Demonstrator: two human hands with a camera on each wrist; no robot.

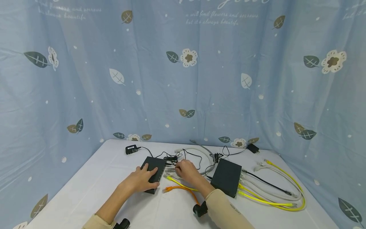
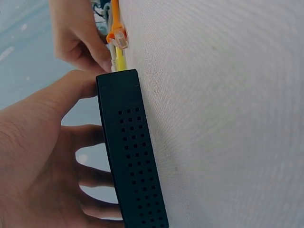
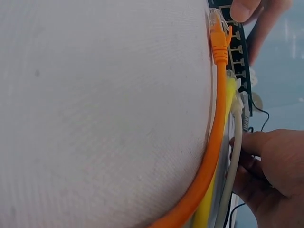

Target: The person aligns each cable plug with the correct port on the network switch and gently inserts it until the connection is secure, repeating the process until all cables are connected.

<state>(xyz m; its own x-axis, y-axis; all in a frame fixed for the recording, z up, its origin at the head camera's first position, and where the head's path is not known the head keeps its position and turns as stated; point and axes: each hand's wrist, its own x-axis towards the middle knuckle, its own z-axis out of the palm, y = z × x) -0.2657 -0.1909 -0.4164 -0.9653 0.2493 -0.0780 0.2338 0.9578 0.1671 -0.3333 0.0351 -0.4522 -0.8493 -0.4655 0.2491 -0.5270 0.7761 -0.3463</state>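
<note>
My left hand point(image 1: 139, 179) rests with spread fingers on the left black box point(image 1: 154, 168); in the left wrist view the thumb and fingers touch the upper edge of the perforated box point(image 2: 130, 142). Just right of its port side, my right hand point(image 1: 188, 173) has curled fingers. In the right wrist view the right hand point(image 3: 280, 175) pinches a grey cable, whose ribbed plug point(image 3: 245, 114) lies by the row of ports point(image 3: 239, 61); the fingers partly hide the grip. Closer to the camera lie an orange cable point(image 3: 221, 95), a yellow cable point(image 3: 229, 92) and a whitish cable point(image 3: 236, 137).
A second black box point(image 1: 227, 177) stands on the right, with yellow cables point(image 1: 266, 201), whitish cables and a black cable point(image 1: 268, 183) beside it. Power adapters point(image 1: 131, 149) point(image 1: 253, 148) lie at the back. Bundled black cords point(image 1: 171, 158) lie behind my right hand.
</note>
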